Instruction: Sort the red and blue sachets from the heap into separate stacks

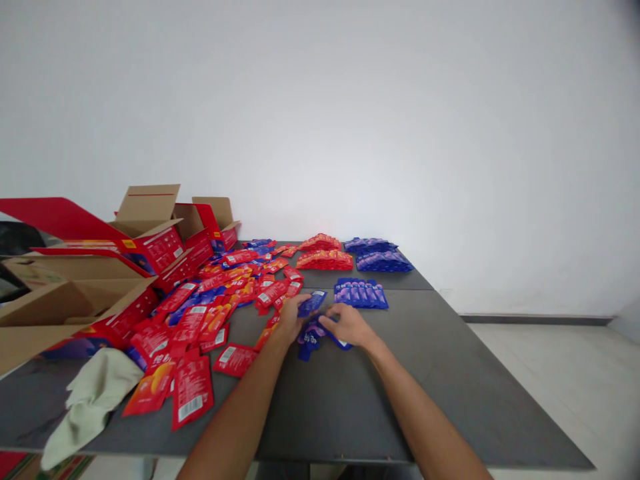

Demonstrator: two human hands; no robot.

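Observation:
In the head view my left hand is closed on a blue pouch that tilts up with its printed back showing. Close beside it, my right hand has its fingers curled over another blue pouch, partly hidden under the hand. Between and below the hands lie more blue pouches, overlapping on the grey table. Just beyond my right hand is an overlapping row of blue pouches, lying flat with their fronts up.
Loose red pouches mixed with blue ones spread across the table's left side. Open red cardboard boxes stand at the left, near a pale cloth. Stacked red pouches and stacked blue pouches sit at the back, before a white wall.

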